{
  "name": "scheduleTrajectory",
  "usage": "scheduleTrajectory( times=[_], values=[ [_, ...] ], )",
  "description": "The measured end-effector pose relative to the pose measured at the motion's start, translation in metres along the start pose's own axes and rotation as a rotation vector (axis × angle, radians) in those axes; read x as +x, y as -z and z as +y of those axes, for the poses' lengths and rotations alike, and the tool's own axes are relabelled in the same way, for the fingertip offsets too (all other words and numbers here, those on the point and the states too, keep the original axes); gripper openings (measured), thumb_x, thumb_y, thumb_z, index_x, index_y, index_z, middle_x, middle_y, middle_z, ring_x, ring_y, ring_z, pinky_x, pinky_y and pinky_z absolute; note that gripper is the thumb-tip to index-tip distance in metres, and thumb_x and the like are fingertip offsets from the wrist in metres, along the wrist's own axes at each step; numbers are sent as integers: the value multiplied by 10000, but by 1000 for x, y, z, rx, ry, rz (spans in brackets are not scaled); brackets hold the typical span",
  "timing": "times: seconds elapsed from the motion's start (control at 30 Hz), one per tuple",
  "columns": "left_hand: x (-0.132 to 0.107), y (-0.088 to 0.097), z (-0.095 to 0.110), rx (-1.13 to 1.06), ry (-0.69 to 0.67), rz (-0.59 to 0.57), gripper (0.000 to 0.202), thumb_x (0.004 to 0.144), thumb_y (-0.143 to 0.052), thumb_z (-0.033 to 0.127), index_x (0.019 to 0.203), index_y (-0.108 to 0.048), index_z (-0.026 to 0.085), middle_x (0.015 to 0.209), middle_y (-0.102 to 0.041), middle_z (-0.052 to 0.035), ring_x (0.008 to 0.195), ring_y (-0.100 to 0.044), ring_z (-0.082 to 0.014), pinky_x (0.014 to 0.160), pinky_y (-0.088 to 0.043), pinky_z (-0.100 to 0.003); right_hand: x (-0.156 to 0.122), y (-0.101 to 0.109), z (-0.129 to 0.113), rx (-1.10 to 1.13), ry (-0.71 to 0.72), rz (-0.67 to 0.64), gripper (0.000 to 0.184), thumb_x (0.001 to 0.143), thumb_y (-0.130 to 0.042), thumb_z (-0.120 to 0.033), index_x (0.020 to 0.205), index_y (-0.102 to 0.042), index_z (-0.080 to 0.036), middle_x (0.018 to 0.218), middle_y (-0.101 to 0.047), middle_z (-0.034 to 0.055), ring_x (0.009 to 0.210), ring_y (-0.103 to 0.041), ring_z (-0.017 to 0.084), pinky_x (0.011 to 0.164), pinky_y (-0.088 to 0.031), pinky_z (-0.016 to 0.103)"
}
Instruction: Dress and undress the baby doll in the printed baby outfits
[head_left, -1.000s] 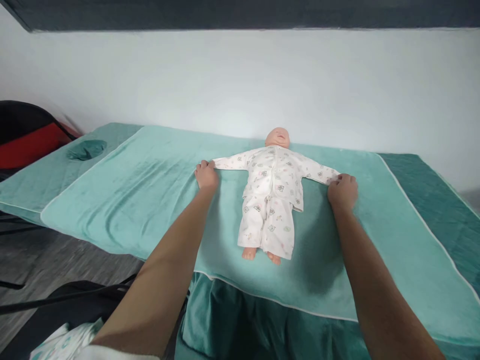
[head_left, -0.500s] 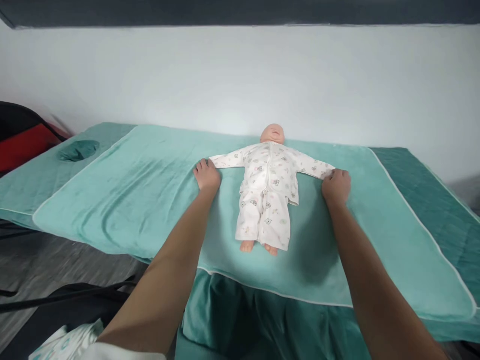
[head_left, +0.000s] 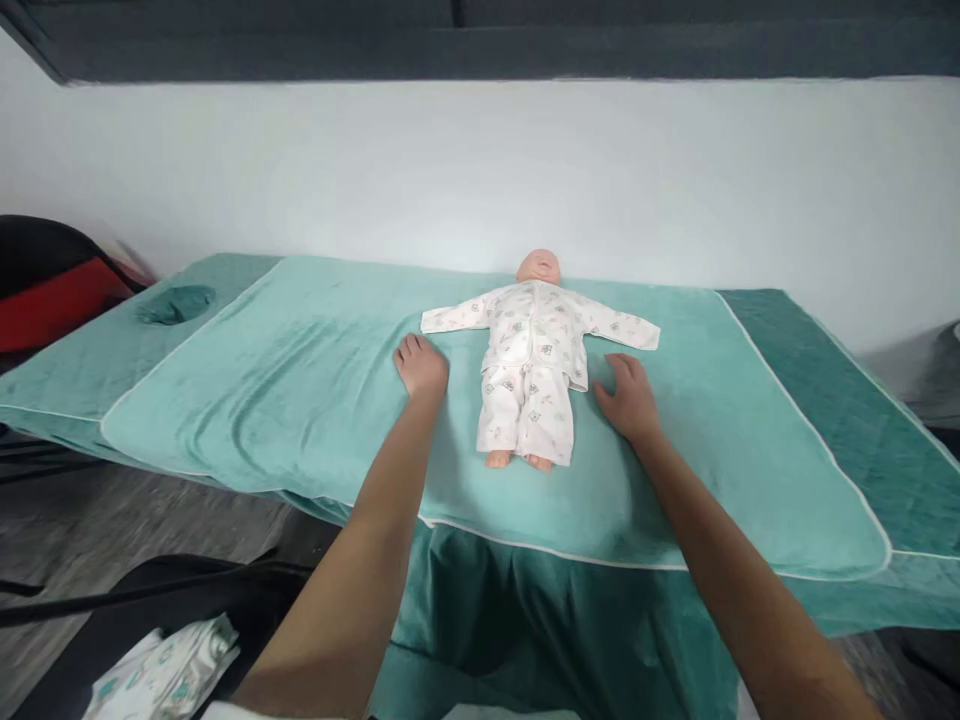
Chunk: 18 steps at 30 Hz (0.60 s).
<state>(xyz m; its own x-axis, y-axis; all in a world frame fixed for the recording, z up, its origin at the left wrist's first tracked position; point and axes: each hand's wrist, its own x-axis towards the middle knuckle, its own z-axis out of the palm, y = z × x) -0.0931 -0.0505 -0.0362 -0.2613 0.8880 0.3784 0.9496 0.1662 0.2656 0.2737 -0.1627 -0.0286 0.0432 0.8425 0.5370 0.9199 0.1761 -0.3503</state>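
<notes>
A baby doll (head_left: 538, 268) lies on its back on a light teal towel (head_left: 300, 390), arms spread wide. It wears a white printed shirt (head_left: 538, 332) and matching trousers (head_left: 526, 410). My left hand (head_left: 421, 365) rests on the towel just below the doll's left-side sleeve cuff, fingers curled down, holding nothing. On the other side, my right hand (head_left: 628, 396) lies flat and open beside the doll's trousers, below the other sleeve.
The towel covers a massage table draped in darker teal (head_left: 840, 370), with a face hole (head_left: 176, 303) at its left end. A white wall stands behind. A red and black chair (head_left: 52, 290) is at far left. Printed cloth (head_left: 165, 670) lies on something dark at lower left.
Both hands have come off the sleeve cuffs. My right hand has slid left and toward me and opened flat; my left hand has drawn back slightly. The view has shifted back.
</notes>
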Motion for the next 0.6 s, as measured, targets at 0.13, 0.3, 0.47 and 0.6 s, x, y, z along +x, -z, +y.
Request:
scheduleTrajectory(
  times=[0.13, 0.3, 0.47, 0.6],
  values=[
    [-3, -1, 18, -12, 137, -41, 554, 941, -264, 135, 1422, -534, 81, 1561, -457, -180, 1480, -368, -304, 1239, -245, -498, -11, -3, -35, -7, 20, -103, 558, 902, -576, -409, 1415, -516, -196, 1218, -592, 123, 1044, -617, 267, 825, -516, 349],
    [-4, -6, 47, -79, 158, -83, 522, 937, -310, 154, 1386, -569, 90, 1571, -450, -172, 1502, -333, -332, 1246, -209, -560, -3, -9, -47, -43, -98, -145, 454, 932, -503, -349, 1355, -575, -203, 1072, -650, 89, 937, -625, 252, 709, -442, 303],
    [-6, -7, 42, -158, 67, -65, 426, 916, -412, 196, 1281, -621, 129, 1499, -542, -144, 1441, -426, -275, 1259, -212, -522, -5, -6, -47, 11, -136, -111, 434, 900, -473, -251, 1315, -599, -220, 1085, -650, 66, 893, -612, 215, 686, -423, 287],
    [-6, -7, 38, -186, 85, -60, 392, 912, -435, 189, 1259, -615, 152, 1486, -555, -130, 1422, -448, -262, 1260, -210, -510, -12, -2, -48, 56, -188, 21, 422, 858, -503, -256, 1260, -615, -192, 998, -596, 66, 780, -573, 194, 676, -459, 304]
  ],
)
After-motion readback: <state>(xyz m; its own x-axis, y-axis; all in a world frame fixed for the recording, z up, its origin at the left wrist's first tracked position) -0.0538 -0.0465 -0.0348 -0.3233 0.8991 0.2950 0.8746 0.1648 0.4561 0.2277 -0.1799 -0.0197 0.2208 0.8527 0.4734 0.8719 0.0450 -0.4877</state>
